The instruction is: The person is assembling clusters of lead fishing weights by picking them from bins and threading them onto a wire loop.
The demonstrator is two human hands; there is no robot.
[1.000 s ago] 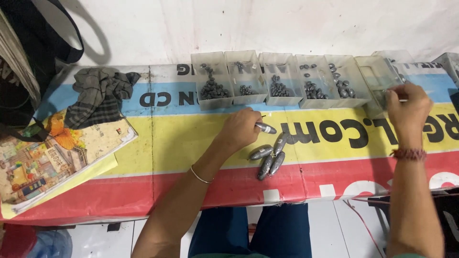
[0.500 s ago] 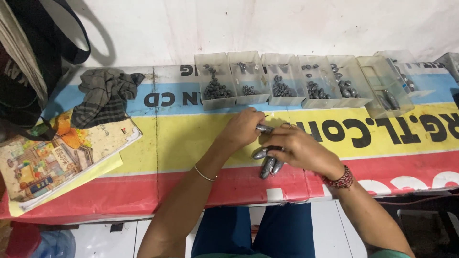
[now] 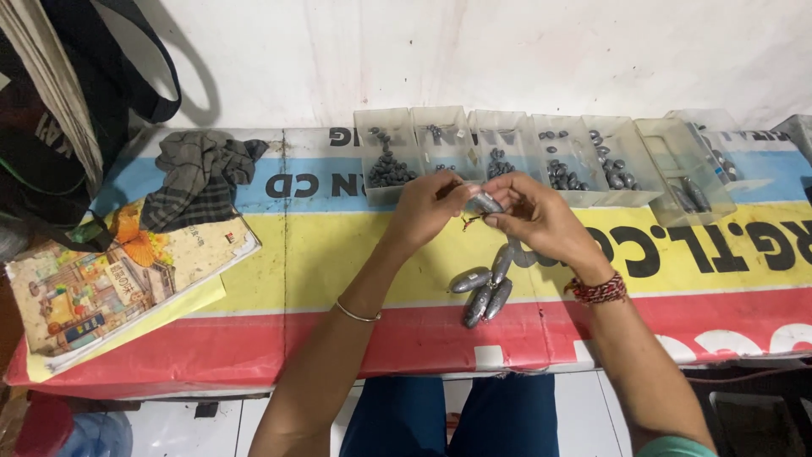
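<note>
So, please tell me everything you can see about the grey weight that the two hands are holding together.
The grey weight is a small, elongated, egg-like piece with a dull metallic look, probably lead. It is held above the yellow band of the table cover, tilted, just in front of the clear plastic trays. The left hand pinches one end, and the right hand meets it from the other side. Something thin and dark hangs below it; it is too small to identify.

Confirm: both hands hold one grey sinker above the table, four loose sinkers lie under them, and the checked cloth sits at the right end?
Not quite. The head view shows the checked cloth at the left end, above the book. The rest stands: left hand and right hand hold one sinker over the loose sinkers.
</note>
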